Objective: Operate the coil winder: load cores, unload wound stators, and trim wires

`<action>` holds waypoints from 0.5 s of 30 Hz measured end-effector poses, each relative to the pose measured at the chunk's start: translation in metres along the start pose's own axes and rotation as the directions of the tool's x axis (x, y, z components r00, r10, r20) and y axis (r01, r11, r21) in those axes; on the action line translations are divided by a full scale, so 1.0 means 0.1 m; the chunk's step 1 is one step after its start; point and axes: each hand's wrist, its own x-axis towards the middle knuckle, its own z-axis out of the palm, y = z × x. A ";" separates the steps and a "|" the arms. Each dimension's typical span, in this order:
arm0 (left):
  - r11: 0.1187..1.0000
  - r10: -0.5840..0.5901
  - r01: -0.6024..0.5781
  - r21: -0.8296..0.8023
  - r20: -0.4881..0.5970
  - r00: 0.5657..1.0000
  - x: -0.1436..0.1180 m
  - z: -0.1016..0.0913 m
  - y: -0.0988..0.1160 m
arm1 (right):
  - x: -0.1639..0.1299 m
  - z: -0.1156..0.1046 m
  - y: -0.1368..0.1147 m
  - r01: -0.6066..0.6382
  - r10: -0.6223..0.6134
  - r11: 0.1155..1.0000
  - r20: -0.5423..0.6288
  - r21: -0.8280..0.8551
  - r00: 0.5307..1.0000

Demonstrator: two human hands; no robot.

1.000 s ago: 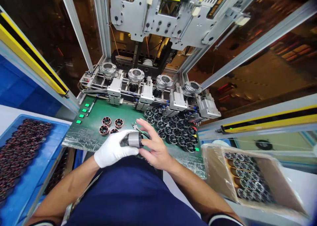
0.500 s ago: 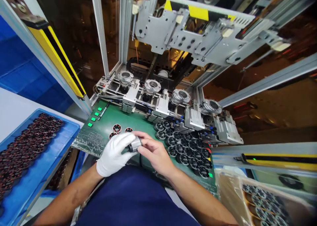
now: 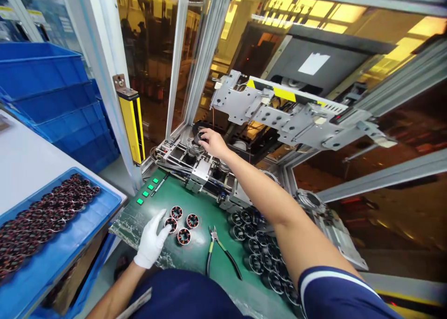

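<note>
My right hand [image 3: 213, 143], bare, reaches far forward to the leftmost round metal fixture [image 3: 194, 146] of the machine. Its fingers are closed on a dark cylindrical motor part [image 3: 200, 136] at the fixture's top; the hand partly hides it. Nearer to me, my left hand [image 3: 152, 239], in a white glove, is over the green work surface. Thumb and fingers are apart beside a wound motor stator [image 3: 170, 225] with copper coils; the thumb seems to touch its edge. Three similar stators lie close by, one being the stator [image 3: 184, 236] at the front.
Wire cutters [image 3: 217, 249] lie open on the green mat [image 3: 195, 263]. Black cylinders [image 3: 256, 263] stand in rows at right, under my forearm. A blue tray [image 3: 115, 199] of stators is at left. Above hangs a metal machine plate [image 3: 272, 111]; a yellow light barrier [image 3: 132, 128] stands left.
My hands have parted. The right went forward to the leftmost fixture with the cylindrical part; the left dropped to the stators. My view tilted up, and the wire cutters came into sight.
</note>
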 end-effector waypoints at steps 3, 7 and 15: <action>1.000 -0.002 0.002 0.013 -0.009 1.000 0.00 0.00 0.02 | 0.01 0.12 0.09 0.033 -0.030 0.998 0.053 -0.056 0.998; 0.999 0.016 -0.017 0.032 0.009 1.000 0.01 0.00 0.03 | 0.00 0.18 0.17 0.058 -0.046 0.990 0.098 -0.131 0.994; 0.999 0.039 -0.041 0.021 0.075 0.996 -0.03 0.02 0.15 | 0.07 0.19 0.17 0.049 0.009 0.962 0.211 -0.267 0.977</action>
